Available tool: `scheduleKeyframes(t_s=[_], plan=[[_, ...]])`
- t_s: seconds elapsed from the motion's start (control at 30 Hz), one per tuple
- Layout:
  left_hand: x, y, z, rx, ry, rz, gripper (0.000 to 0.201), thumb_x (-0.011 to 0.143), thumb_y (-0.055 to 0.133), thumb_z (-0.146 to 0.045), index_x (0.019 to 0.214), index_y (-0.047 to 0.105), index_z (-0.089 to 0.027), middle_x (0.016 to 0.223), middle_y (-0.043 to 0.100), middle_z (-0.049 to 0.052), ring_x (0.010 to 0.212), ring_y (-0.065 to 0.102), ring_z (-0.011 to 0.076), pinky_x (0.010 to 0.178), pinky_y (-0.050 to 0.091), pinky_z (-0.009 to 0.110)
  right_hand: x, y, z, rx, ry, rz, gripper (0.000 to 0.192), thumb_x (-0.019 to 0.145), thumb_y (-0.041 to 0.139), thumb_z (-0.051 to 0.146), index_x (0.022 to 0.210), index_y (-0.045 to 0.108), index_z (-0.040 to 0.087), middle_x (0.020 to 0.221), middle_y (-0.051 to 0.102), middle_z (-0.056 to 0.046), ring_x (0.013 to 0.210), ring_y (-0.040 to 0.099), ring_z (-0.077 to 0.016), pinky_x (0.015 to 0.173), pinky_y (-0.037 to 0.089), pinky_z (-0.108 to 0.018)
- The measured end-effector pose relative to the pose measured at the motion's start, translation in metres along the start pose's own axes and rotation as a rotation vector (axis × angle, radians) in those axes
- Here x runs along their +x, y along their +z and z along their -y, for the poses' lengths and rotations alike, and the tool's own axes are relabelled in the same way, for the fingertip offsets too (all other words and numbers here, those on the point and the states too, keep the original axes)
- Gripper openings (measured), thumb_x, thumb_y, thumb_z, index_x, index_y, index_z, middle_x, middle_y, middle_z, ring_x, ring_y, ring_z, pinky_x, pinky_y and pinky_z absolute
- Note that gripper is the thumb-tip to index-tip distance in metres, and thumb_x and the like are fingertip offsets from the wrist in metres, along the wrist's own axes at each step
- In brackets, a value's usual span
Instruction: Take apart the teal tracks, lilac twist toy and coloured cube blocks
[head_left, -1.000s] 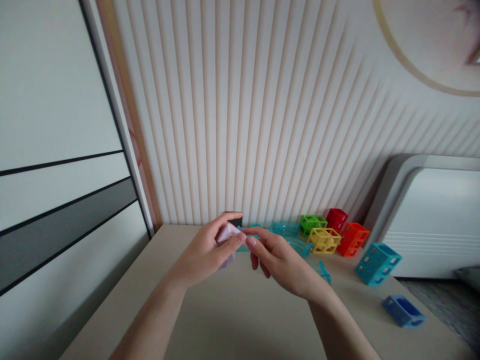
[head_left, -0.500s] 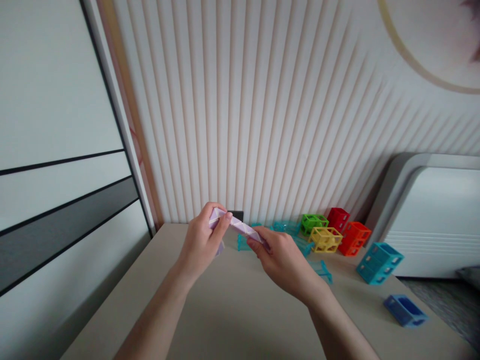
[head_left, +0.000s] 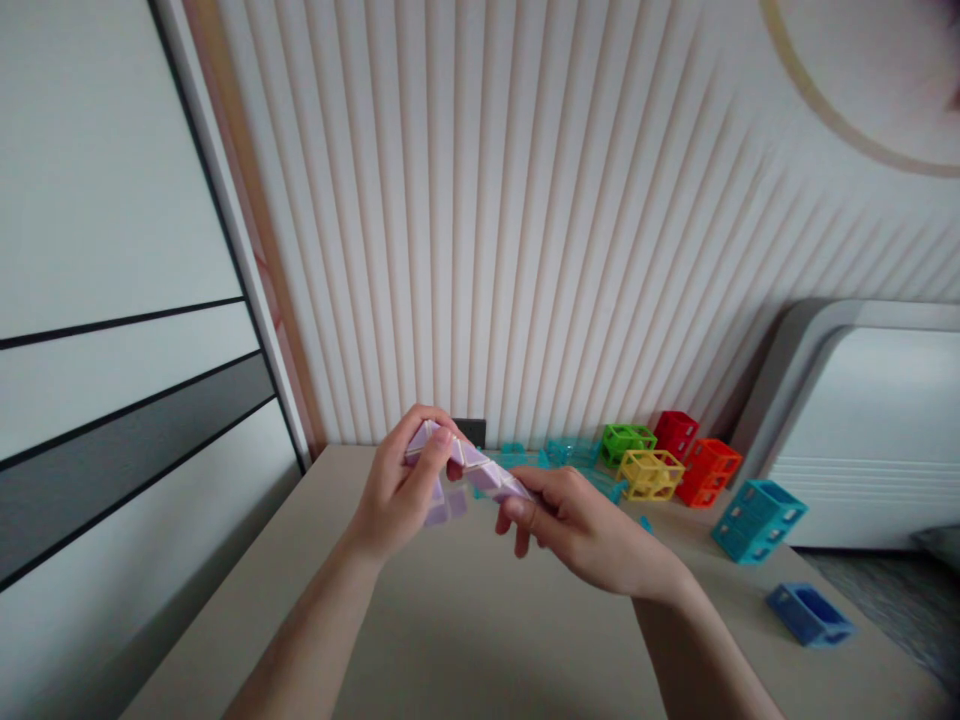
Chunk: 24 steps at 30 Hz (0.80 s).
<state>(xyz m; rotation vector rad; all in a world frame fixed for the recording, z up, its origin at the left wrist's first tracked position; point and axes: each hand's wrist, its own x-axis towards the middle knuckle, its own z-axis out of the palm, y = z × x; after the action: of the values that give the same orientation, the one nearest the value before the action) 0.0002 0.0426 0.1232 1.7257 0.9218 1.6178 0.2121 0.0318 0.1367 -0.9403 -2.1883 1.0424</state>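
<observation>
A lilac and white twisty snake puzzle (head_left: pixel 486 474), made of wedge-shaped segments, is held above the table between both hands. My left hand (head_left: pixel 399 492) is closed around its left end, with the thumb pressed on top. Below that grip, a bent part of the same puzzle hangs down beside the left fingers. My right hand (head_left: pixel 581 525) pinches the other end between thumb and index finger, its remaining fingers curled underneath. Part of each end is hidden by the fingers.
On the pale table (head_left: pixel 480 640), several open-frame blocks stand to the right: green (head_left: pixel 628 443), yellow (head_left: pixel 651 474), red (head_left: pixel 676 432), orange-red (head_left: pixel 708 472), teal (head_left: pixel 759 521) and blue (head_left: pixel 810 614). Clear turquoise pieces (head_left: pixel 570 453) lie behind my right hand. A ribbed wall (head_left: pixel 480 220) rises at the back.
The snake puzzle has turned in my hands, so more of its bent lower part shows below the left hand. My right hand has rolled and its lower fingers now show.
</observation>
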Motion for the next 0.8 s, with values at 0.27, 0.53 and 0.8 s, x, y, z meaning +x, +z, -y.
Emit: scheduleKeyframes(t_s=[0.27,0.53,0.8], plan=[[-0.005,0.013,0.004,-0.295,0.057,-0.165,0.026,0.096,0.055,-0.047,0.094,0.055,-0.022,0.08,0.067,0.0,0.062,0.062,0.0121,0.055,0.048,0.02,0.01,0.015,-0.004,0.476,-0.04,0.209,0.048,0.097,0.045,0.062,0.104,0.058,0.016,0.095,0.069,-0.006,0.065,0.068,-0.0123,0.057,0.045,-0.022],[-0.002,0.029,0.008,-0.018,0.0,-0.53,0.027,0.097,0.053,-0.048,0.096,0.056,-0.021,0.075,0.065,-0.001,0.062,0.061,0.0112,0.057,0.047,0.019,0.033,0.044,-0.015,0.512,-0.076,-0.046,0.042,0.101,0.037,0.059,0.116,0.045,0.02,0.065,0.051,0.007,0.049,0.051,-0.009,0.048,0.042,-0.02],[0.011,-0.002,0.01,0.259,0.078,-0.286,0.022,0.096,0.056,-0.04,0.103,0.061,-0.02,0.1,0.068,0.006,0.09,0.067,0.0183,0.079,0.054,0.029,0.03,0.024,-0.025,0.132,0.008,-0.174,0.044,0.098,0.046,0.057,0.086,0.06,0.017,0.065,0.05,0.004,0.057,0.047,-0.01,0.051,0.034,-0.021]])
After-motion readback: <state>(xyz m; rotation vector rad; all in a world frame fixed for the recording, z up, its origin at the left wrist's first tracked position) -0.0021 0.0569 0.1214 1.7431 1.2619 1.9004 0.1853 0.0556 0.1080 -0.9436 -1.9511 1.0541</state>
